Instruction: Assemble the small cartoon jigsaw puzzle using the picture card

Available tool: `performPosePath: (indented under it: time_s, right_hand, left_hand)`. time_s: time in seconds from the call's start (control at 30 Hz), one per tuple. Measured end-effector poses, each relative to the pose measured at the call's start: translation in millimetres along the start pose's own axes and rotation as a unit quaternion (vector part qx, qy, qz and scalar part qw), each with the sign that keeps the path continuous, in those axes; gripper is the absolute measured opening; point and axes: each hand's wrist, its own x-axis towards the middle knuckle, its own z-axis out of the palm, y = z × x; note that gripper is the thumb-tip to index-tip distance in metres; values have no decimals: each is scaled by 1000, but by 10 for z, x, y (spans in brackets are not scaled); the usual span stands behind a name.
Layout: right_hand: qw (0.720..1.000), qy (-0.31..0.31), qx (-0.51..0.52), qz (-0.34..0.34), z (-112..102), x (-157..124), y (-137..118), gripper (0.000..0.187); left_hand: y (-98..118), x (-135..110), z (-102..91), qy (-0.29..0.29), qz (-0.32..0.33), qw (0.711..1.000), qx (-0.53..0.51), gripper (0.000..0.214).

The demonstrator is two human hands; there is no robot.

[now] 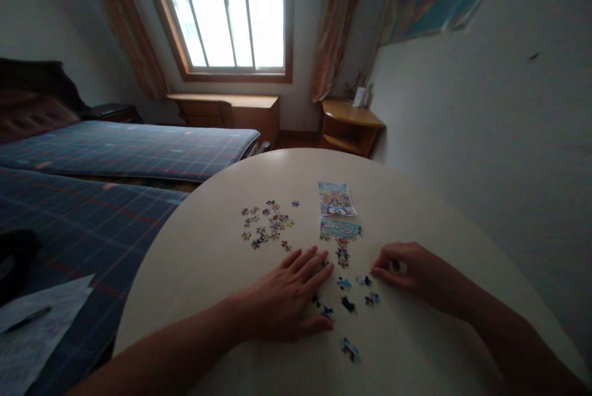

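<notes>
Left hand point(287, 297) flat and open, we press the round table point(208, 272); our right hand point(407, 269) curls, fingertips down, its grip impossible to tell. About seven loose puzzle pieces point(348, 305) lie between them. Beyond, one joined strip point(340, 228) runs left to right beside one picture card point(336, 198), lettering unreadable. One scatter of pieces point(268, 223) sits farther left.

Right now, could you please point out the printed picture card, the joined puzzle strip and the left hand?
printed picture card point(337, 198), head view, middle of the card.
joined puzzle strip point(340, 228), head view, centre of its blue band.
left hand point(287, 297), head view, back of the hand.
</notes>
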Motion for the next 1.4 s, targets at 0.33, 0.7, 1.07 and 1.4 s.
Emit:
performPosePath:
  time_s: [0.33, 0.7, 1.07, 1.4]
  right_hand:
    - [1000, 1, -11, -21, 17, 7, 35, 24]
    - [1000, 12, -8, -28, -5, -17, -15, 19]
    - [993, 14, -74, -94, 204, -58, -509, 5]
    - [993, 48, -60, -84, 409, -295, -579, 12]
  left_hand:
    - [-7, 26, -55, -6, -11, 1000, 6, 77]
    - [-206, -39, -195, 59, 32, 998, -20, 46]
    - [111, 30, -35, 95, 173, 974, 110, 9]
    - [169, -10, 156, 139, 158, 974, 90, 16]
